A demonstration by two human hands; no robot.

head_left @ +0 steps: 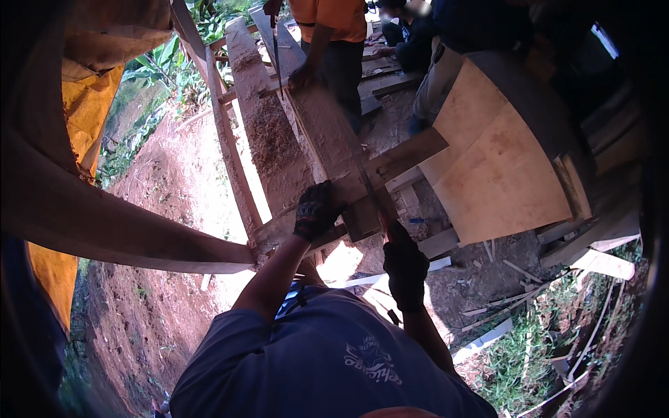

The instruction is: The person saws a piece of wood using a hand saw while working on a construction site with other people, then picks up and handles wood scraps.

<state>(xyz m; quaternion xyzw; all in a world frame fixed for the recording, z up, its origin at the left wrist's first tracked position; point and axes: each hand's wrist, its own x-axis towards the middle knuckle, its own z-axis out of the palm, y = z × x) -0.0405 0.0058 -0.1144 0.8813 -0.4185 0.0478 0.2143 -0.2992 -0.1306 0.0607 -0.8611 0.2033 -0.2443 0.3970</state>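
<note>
My right hand [405, 270], in a dark glove, is closed round the reddish handle of a handsaw [369, 187]. The saw's blade runs up and away from that hand, across a wooden plank [406, 157] lying crosswise over the bench. To the left of the blade my left hand [318, 210], gloved too, grips this plank with bent fingers and presses it down. A short wood piece [361, 219] shows under the plank beside the blade. Whether the blade has cut into the wood is hard to make out.
Wide boards [273, 139] covered in sawdust stretch away ahead. A co-worker in an orange shirt [336, 19] holds another saw [277, 59] there. Plywood sheets [491, 160] stand at the right, a curved beam [139, 226] at the left. Wood scraps [484, 341] litter the ground.
</note>
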